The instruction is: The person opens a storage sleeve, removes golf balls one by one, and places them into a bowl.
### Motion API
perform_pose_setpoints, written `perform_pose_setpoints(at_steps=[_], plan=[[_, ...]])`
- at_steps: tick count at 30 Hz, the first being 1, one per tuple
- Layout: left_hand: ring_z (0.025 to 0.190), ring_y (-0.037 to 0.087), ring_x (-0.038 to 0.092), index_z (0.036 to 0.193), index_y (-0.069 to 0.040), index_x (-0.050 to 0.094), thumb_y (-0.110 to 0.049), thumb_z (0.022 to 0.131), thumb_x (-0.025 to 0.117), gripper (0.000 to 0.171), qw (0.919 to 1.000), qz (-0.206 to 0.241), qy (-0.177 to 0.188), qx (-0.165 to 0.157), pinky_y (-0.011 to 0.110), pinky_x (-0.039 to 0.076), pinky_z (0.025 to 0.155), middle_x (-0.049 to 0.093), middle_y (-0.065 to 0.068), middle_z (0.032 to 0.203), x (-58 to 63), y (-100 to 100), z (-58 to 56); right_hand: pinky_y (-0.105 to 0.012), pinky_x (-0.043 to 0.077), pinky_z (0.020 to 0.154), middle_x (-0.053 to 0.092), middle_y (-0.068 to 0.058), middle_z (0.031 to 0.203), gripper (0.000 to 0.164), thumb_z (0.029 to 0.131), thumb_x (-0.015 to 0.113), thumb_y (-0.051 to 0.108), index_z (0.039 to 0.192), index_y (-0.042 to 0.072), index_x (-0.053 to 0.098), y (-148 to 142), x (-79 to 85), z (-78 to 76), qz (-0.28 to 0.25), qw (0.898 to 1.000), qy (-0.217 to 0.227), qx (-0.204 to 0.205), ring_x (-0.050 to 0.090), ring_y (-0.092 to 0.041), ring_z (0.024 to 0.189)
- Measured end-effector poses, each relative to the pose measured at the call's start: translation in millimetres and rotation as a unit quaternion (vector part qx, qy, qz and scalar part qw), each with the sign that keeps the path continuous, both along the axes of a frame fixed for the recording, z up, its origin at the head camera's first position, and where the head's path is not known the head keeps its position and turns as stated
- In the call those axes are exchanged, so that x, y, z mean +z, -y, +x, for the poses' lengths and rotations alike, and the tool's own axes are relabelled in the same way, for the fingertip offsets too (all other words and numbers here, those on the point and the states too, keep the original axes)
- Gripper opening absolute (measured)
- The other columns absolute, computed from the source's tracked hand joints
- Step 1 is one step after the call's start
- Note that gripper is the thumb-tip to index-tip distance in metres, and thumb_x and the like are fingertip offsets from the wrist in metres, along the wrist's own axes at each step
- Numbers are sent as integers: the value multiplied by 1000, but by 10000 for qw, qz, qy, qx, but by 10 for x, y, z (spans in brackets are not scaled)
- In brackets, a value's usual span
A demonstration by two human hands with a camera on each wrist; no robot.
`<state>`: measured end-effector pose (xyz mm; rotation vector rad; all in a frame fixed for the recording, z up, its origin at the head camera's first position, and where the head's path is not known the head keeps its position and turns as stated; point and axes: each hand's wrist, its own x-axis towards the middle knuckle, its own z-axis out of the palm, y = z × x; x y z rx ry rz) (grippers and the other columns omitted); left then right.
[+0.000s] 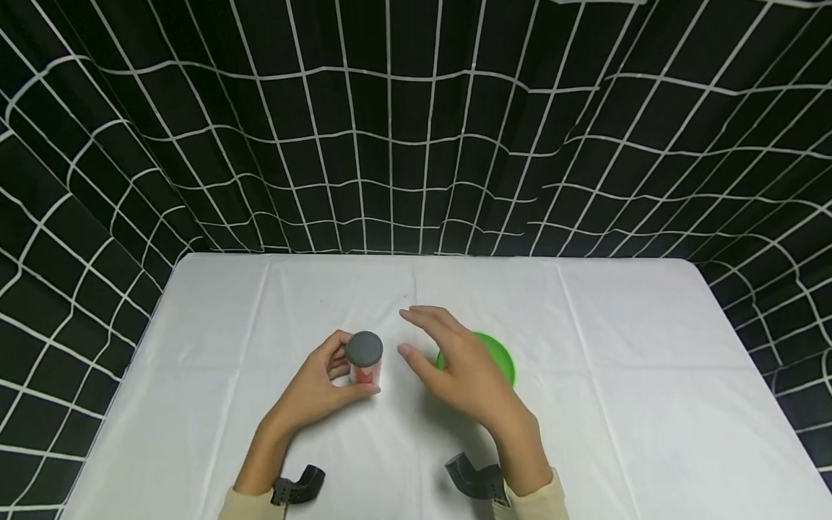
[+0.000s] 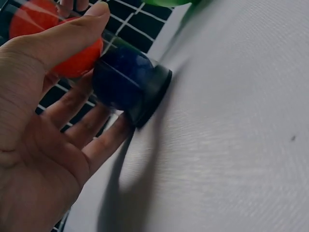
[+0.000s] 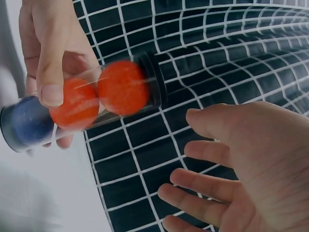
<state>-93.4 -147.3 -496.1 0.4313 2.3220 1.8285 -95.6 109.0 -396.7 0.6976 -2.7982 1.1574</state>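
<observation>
A clear plastic tube (image 1: 365,373) with a dark grey lid (image 1: 364,348) stands upright near the middle of the white table. My left hand (image 1: 317,384) grips it from the left, thumb on the near side and fingers behind. Two orange balls (image 3: 123,88) sit in the tube above a blue ball (image 2: 120,79) at its dark base (image 2: 153,96). To the right of the tube, my right hand (image 1: 469,372) hovers with fingers spread and nothing in them. In the head view it partly covers a green round dish (image 1: 499,354).
White cloth covers the table (image 1: 650,404), creased in long lines. Black curtains with a white grid (image 1: 416,159) rise behind the table and along both sides. A dark curved mount is strapped to each wrist, such as the left mount (image 1: 302,487).
</observation>
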Motion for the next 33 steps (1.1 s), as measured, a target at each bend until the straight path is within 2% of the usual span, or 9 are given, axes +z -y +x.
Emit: perform_pose_setpoints(at_steps=[5, 8, 11, 13, 15, 19, 23, 27, 33], plan=[[105, 10, 72, 127, -29, 62, -19, 81, 94, 56, 9971, -518, -519, 198, 29, 59, 104, 74, -9, 113, 98, 16, 77, -45, 52, 117, 62, 1, 151, 47, 103, 71, 32, 147, 19, 62, 34, 10, 55, -130, 9997, -70, 172, 60, -20, 142], [102, 8, 71, 126, -32, 64, -19, 81, 94, 56, 9906, -1008, -846, 362, 35, 60, 101, 74, -13, 113, 210, 40, 132, -42, 56, 113, 62, 0, 149, 45, 103, 70, 25, 146, 18, 62, 62, 22, 86, -326, 9986, -138, 380, 63, -20, 138], [103, 6, 69, 125, -34, 66, -24, 79, 96, 56, 9788, -1631, -1090, 589, 39, 59, 99, 75, -16, 114, 343, 74, 190, -36, 62, 101, 65, -1, 143, 44, 102, 68, 15, 145, 16, 63, 79, 45, 108, -564, 9968, -167, 543, 70, -20, 126], [105, 6, 70, 125, -34, 67, -27, 78, 96, 56, 9678, -2018, -1309, 746, 40, 59, 97, 75, -15, 114, 423, 99, 220, -31, 64, 92, 67, -1, 139, 45, 99, 68, 8, 144, 16, 64, 82, 60, 111, -729, 9952, -177, 627, 73, -19, 116], [106, 9, 71, 126, -31, 68, -30, 77, 96, 56, 9568, -2308, -1533, 880, 42, 59, 97, 75, -12, 116, 487, 120, 240, -29, 64, 90, 68, -1, 135, 46, 97, 69, 6, 142, 16, 65, 81, 76, 106, -827, 9939, -236, 683, 73, -17, 111], [116, 18, 71, 128, -25, 70, -31, 78, 96, 56, 9382, -2662, -1972, 998, 47, 59, 101, 76, -6, 123, 578, 145, 251, -29, 64, 90, 69, 1, 131, 45, 95, 75, 11, 139, 16, 67, 86, 97, 101, -990, 9909, -336, 843, 72, -14, 113], [120, 21, 69, 129, -24, 71, -33, 81, 93, 54, 9212, -2973, -2331, 925, 50, 56, 104, 75, -7, 125, 674, 140, 258, -28, 64, 89, 70, 2, 127, 46, 92, 84, 20, 135, 16, 69, 115, 117, 111, -1120, 9882, -357, 985, 70, -12, 113], [119, 20, 68, 128, -24, 71, -33, 81, 93, 52, 9091, -3139, -2587, 904, 48, 55, 104, 75, -9, 124, 768, 136, 298, -29, 66, 87, 70, 2, 119, 45, 88, 89, 21, 129, 14, 72, 129, 119, 122, -1270, 9866, -264, 992, 71, -11, 108], [118, 18, 68, 127, -24, 72, -33, 82, 91, 50, 8970, -3220, -2875, 952, 44, 53, 103, 75, -9, 123, 826, 133, 333, -27, 66, 85, 73, 1, 111, 43, 84, 92, 21, 122, 13, 75, 102, 100, 132, -1430, 9873, 99, 686, 74, -12, 100]])
